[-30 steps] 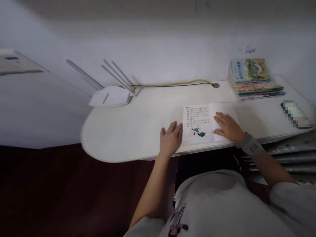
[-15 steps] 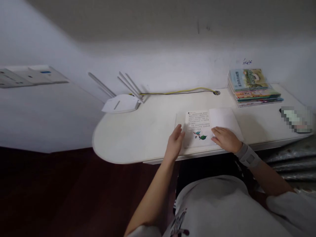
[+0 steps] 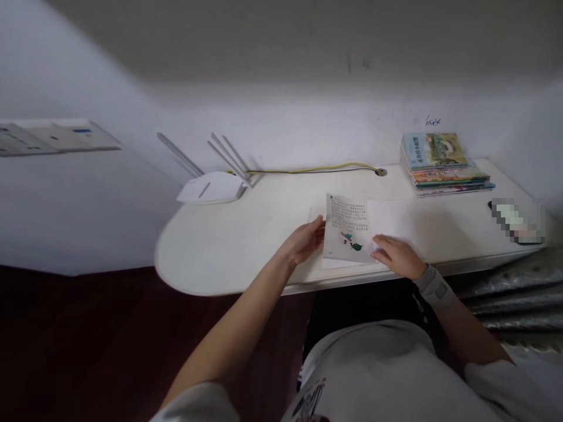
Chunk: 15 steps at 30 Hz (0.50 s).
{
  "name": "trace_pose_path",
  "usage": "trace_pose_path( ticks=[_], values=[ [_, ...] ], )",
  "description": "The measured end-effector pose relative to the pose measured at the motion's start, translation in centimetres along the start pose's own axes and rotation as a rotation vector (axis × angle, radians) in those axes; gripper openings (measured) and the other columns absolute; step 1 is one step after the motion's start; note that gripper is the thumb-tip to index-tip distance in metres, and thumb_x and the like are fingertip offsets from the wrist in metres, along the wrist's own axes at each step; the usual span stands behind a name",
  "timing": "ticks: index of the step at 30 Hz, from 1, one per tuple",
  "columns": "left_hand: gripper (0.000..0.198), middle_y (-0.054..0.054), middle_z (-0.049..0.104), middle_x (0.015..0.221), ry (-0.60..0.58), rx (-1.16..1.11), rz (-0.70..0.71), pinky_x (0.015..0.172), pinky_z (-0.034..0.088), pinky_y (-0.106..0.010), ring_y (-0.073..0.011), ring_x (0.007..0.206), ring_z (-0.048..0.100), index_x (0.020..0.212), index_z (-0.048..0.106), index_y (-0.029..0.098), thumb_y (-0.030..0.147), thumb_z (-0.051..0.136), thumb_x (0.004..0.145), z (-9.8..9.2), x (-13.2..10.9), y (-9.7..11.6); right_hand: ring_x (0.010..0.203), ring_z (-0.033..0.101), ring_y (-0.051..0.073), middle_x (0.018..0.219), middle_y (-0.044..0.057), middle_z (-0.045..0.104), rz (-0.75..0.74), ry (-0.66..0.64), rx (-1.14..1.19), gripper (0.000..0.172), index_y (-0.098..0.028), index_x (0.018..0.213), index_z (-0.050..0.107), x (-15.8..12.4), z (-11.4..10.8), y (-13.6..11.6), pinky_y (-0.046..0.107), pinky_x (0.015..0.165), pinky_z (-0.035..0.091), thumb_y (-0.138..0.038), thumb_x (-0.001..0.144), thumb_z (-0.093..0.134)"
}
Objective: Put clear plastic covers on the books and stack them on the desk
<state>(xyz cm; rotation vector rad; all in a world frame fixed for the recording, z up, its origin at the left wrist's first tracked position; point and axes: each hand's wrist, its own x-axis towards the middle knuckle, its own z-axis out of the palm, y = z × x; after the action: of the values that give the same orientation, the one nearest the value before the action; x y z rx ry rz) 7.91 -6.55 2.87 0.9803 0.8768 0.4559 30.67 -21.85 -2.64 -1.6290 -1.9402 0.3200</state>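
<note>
An open book (image 3: 349,225) lies near the front edge of the white desk, with text and a small leaf picture on its left page and a blank white right page. That left page is raised at its outer edge. My left hand (image 3: 308,239) is at this edge, its fingertips partly behind the page. My right hand (image 3: 398,256), with a grey band on the wrist, rests on the lower part of the right page, fingers extended and lying flat.
The white desk (image 3: 193,252) has a rounded left end. A white router (image 3: 211,187) with antennas stands at the back left, its yellow and black cables running along the wall. At the back right are stacked books (image 3: 440,167) and a blurred phone (image 3: 516,221).
The left page has lifted at its outer edge. My left hand has turned inward, its fingers now behind that edge. My right hand stays on the right page. The view has shifted slightly.
</note>
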Motion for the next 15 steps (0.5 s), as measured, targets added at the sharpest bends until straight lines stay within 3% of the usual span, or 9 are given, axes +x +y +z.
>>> trace_pose_path(
  ticks=[4, 6, 8, 10, 12, 13, 15],
  values=[
    [0.064, -0.015, 0.066, 0.120, -0.132, 0.353, 0.386, 0.088, 0.049, -0.037, -0.0243, 0.101, 0.064, 0.119, 0.064, 0.014, 0.065, 0.036, 0.091, 5.0, -0.8, 0.2, 0.117, 0.061, 0.025, 0.131, 0.014, 0.061, 0.208, 0.040, 0.496, 0.061, -0.023, 0.139, 0.047, 0.0, -2.2, 1.4, 0.045, 0.098, 0.051, -0.061, 0.091, 0.042],
    [0.062, -0.014, 0.062, 0.130, -0.235, 0.650, 0.551, 0.099, 0.044, -0.040, -0.0252, 0.114, 0.059, 0.126, 0.061, 0.017, 0.062, 0.035, 0.093, 7.3, -1.1, -0.1, 0.107, 0.066, 0.022, 0.131, 0.013, 0.061, 0.337, 0.102, 0.750, 0.070, -0.026, 0.146, 0.034, -0.1, -3.9, 2.0, 0.041, 0.088, 0.056, -0.066, 0.089, 0.039],
    [0.054, -0.013, 0.059, 0.135, -0.255, 0.980, 0.684, 0.107, 0.037, -0.044, -0.0256, 0.124, 0.054, 0.130, 0.058, 0.018, 0.054, 0.038, 0.095, 8.8, -1.2, -0.8, 0.098, 0.069, 0.020, 0.124, 0.011, 0.065, 0.436, 0.192, 0.877, 0.073, -0.028, 0.148, 0.029, -0.3, -5.4, 2.8, 0.037, 0.080, 0.058, -0.068, 0.088, 0.040],
    [0.047, -0.015, 0.055, 0.139, -0.082, 1.247, 0.778, 0.113, 0.027, -0.053, -0.0289, 0.133, 0.045, 0.130, 0.058, 0.019, 0.046, 0.041, 0.096, 9.2, -1.2, -1.7, 0.092, 0.069, 0.021, 0.113, 0.008, 0.070, 0.489, 0.246, 0.855, 0.073, -0.027, 0.146, 0.033, -0.7, -6.3, 3.8, 0.037, 0.077, 0.058, -0.064, 0.086, 0.049],
    [0.042, -0.016, 0.047, 0.146, 0.211, 1.355, 0.827, 0.114, 0.016, -0.061, -0.0333, 0.141, 0.033, 0.129, 0.058, 0.020, 0.039, 0.047, 0.094, 8.6, -1.1, -2.5, 0.092, 0.068, 0.023, 0.107, 0.007, 0.071, 0.490, 0.240, 0.728, 0.069, -0.025, 0.140, 0.042, -1.4, -6.3, 5.3, 0.040, 0.079, 0.058, -0.054, 0.080, 0.062],
    [0.042, -0.016, 0.042, 0.150, 0.344, 1.331, 0.835, 0.114, 0.013, -0.063, -0.0346, 0.143, 0.027, 0.131, 0.056, 0.019, 0.036, 0.049, 0.093, 8.1, -1.0, -2.8, 0.094, 0.068, 0.024, 0.108, 0.007, 0.071, 0.479, 0.226, 0.636, 0.065, -0.024, 0.135, 0.048, -1.8, -6.0, 6.0, 0.042, 0.082, 0.057, -0.049, 0.077, 0.066],
    [0.049, -0.017, 0.033, 0.154, 0.481, 1.176, 0.823, 0.115, 0.015, -0.059, -0.0340, 0.145, 0.023, 0.137, 0.050, 0.018, 0.032, 0.052, 0.090, 6.7, -0.6, -3.2, 0.099, 0.066, 0.026, 0.114, 0.010, 0.069, 0.452, 0.206, 0.412, 0.054, -0.021, 0.126, 0.056, -2.7, -5.2, 7.1, 0.045, 0.088, 0.054, -0.041, 0.076, 0.065]
  ],
)
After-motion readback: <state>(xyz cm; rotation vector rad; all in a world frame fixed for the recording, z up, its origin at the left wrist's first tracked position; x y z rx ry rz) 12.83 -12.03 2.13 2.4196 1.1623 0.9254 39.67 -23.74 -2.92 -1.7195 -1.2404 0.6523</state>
